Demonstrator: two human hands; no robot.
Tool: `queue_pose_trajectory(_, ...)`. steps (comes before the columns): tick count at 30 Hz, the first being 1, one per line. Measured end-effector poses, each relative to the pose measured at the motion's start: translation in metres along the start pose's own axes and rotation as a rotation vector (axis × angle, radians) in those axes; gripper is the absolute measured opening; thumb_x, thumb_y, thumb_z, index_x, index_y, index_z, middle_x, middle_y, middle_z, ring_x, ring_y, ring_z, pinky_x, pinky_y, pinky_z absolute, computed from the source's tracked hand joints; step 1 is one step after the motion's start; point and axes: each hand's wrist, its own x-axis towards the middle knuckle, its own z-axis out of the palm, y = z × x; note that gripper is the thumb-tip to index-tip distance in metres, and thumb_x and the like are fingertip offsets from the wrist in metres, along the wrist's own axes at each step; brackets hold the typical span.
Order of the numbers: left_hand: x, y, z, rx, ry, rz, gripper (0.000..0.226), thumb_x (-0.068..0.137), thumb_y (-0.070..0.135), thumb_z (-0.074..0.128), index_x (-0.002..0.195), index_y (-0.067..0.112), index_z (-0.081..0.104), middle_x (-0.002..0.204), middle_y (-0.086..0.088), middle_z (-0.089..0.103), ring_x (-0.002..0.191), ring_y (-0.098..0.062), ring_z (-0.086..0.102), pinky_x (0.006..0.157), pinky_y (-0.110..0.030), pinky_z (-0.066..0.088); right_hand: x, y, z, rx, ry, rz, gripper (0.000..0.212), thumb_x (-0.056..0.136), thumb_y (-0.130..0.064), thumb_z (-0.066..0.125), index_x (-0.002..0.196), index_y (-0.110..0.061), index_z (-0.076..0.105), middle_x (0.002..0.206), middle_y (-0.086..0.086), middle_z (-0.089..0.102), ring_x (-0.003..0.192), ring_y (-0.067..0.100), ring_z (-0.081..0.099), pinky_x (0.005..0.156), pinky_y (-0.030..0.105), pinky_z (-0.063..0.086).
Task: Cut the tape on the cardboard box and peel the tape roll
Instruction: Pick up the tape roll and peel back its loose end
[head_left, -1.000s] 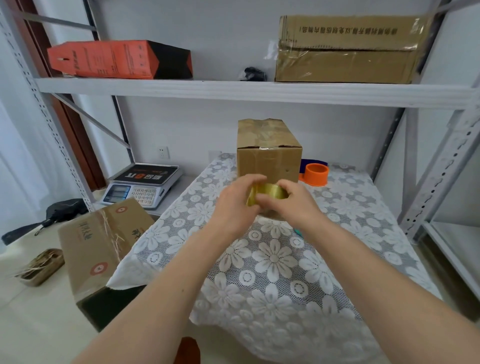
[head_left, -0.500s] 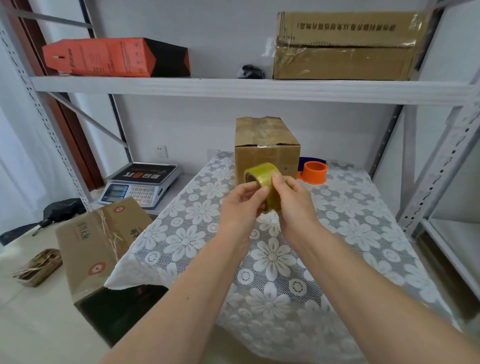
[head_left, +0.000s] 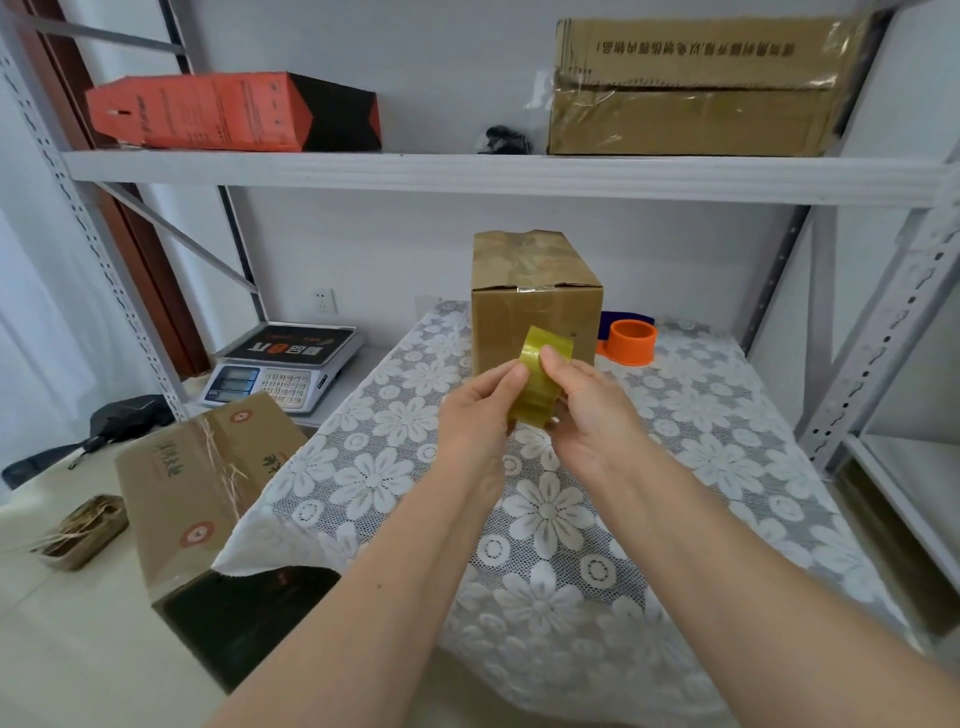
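Note:
A yellowish clear tape roll (head_left: 540, 376) is held upright on its edge above the table, just in front of the cardboard box (head_left: 535, 299). My left hand (head_left: 480, 410) pinches its left rim with thumb and fingers. My right hand (head_left: 587, 413) grips the roll from the right, thumb on the top of its outer face. The tall brown box stands at the far middle of the table, with clear tape running over its closed top flaps.
The table wears a white floral lace cloth (head_left: 701, 467). An orange tape dispenser (head_left: 631, 340) sits right of the box. Left of the table are a digital scale (head_left: 283, 366) and a large cardboard carton (head_left: 208, 499). A metal shelf (head_left: 467, 174) overhead carries boxes.
Both hands have lifted the tape roll and turned it from lying flat between the palms to standing on edge. My right thumb has moved onto its outer face.

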Motion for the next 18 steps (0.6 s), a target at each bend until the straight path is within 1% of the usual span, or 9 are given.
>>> queue_pose_trajectory(1, -0.001, 0.000, -0.001, -0.018, -0.029, -0.019, 0.019, 0.089, 0.010, 0.063, 0.105, 0.012, 0.072, 0.099, -0.006, 0.071, 0.089, -0.014, 0.062, 0.094, -0.036, 0.048, 0.000, -0.001, 0.000, 0.034, 0.003, -0.001, 0.017, 0.088, -0.016, 0.064, 0.101, -0.005, 0.062, 0.087, 0.009, 0.065, 0.079, 0.019, 0.063, 0.074, 0.034, 0.055)
queue_pose_trajectory(4, -0.001, 0.001, -0.003, -0.016, -0.107, -0.047, 0.025, 0.092, 0.007, 0.058, 0.114, 0.011, 0.069, 0.108, -0.010, 0.070, 0.101, -0.020, 0.062, 0.103, -0.044, 0.045, 0.002, -0.004, 0.001, 0.105, 0.004, 0.001, 0.011, 0.091, -0.016, 0.061, 0.088, -0.006, 0.061, 0.089, 0.011, 0.065, 0.084, 0.022, 0.063, 0.087, 0.041, 0.053)
queue_pose_trajectory(6, 0.000, 0.001, -0.002, -0.034, -0.115, -0.051, 0.028, 0.092, 0.006, 0.056, 0.118, 0.008, 0.067, 0.111, -0.012, 0.070, 0.101, -0.020, 0.063, 0.104, -0.045, 0.045, 0.001, -0.005, 0.003, 0.131, -0.001, 0.001, 0.013, 0.093, -0.016, 0.058, 0.086, -0.006, 0.061, 0.086, 0.012, 0.066, 0.082, 0.022, 0.064, 0.086, 0.042, 0.053)
queue_pose_trajectory(8, -0.001, 0.003, 0.002, -0.105, -0.078, -0.045, 0.027, 0.091, 0.004, 0.056, 0.113, 0.006, 0.070, 0.097, -0.009, 0.073, 0.088, -0.014, 0.066, 0.102, -0.043, 0.047, -0.003, -0.006, 0.006, 0.152, -0.011, -0.004, 0.014, 0.094, -0.016, 0.057, 0.085, -0.005, 0.061, 0.083, 0.011, 0.066, 0.076, 0.020, 0.064, 0.078, 0.038, 0.054)
queue_pose_trajectory(10, -0.004, 0.005, 0.006, -0.158, -0.019, -0.031, 0.020, 0.088, 0.003, 0.058, 0.099, 0.007, 0.074, 0.073, 0.000, 0.073, 0.067, -0.004, 0.067, 0.097, -0.043, 0.049, -0.005, -0.006, 0.009, 0.164, -0.012, -0.008, 0.015, 0.094, -0.016, 0.056, 0.084, -0.005, 0.060, 0.079, 0.009, 0.065, 0.071, 0.018, 0.063, 0.066, 0.033, 0.054)
queue_pose_trajectory(11, -0.006, 0.006, 0.009, -0.173, 0.004, -0.029, 0.017, 0.087, 0.002, 0.058, 0.091, 0.009, 0.074, 0.063, 0.004, 0.071, 0.059, -0.002, 0.065, 0.096, -0.042, 0.049, -0.006, -0.005, 0.009, 0.166, -0.011, -0.009, 0.015, 0.094, -0.016, 0.056, 0.084, -0.005, 0.060, 0.078, 0.008, 0.064, 0.070, 0.017, 0.063, 0.061, 0.031, 0.052)
queue_pose_trajectory(12, -0.008, 0.006, 0.011, -0.186, 0.019, -0.030, 0.017, 0.086, 0.000, 0.059, 0.084, 0.010, 0.073, 0.058, 0.005, 0.069, 0.057, -0.003, 0.064, 0.094, -0.042, 0.049, -0.007, -0.005, 0.010, 0.168, -0.009, -0.011, 0.015, 0.095, -0.016, 0.055, 0.084, -0.005, 0.059, 0.078, 0.008, 0.063, 0.069, 0.017, 0.062, 0.059, 0.029, 0.050)
queue_pose_trajectory(14, -0.010, 0.007, 0.014, -0.203, 0.032, -0.037, 0.018, 0.084, -0.002, 0.059, 0.079, 0.010, 0.072, 0.055, 0.005, 0.068, 0.059, -0.007, 0.062, 0.093, -0.042, 0.049, -0.009, -0.004, 0.011, 0.175, -0.004, -0.014, 0.015, 0.095, -0.015, 0.055, 0.083, -0.006, 0.058, 0.078, 0.007, 0.061, 0.070, 0.016, 0.061, 0.058, 0.028, 0.048)
queue_pose_trajectory(18, -0.011, 0.007, 0.013, -0.208, -0.015, -0.051, 0.022, 0.084, -0.006, 0.055, 0.091, 0.005, 0.073, 0.058, 0.004, 0.070, 0.052, -0.001, 0.063, 0.092, -0.041, 0.049, -0.011, -0.006, 0.011, 0.202, 0.004, -0.008, 0.015, 0.095, -0.014, 0.054, 0.083, -0.007, 0.057, 0.078, 0.007, 0.061, 0.070, 0.016, 0.061, 0.058, 0.028, 0.048)
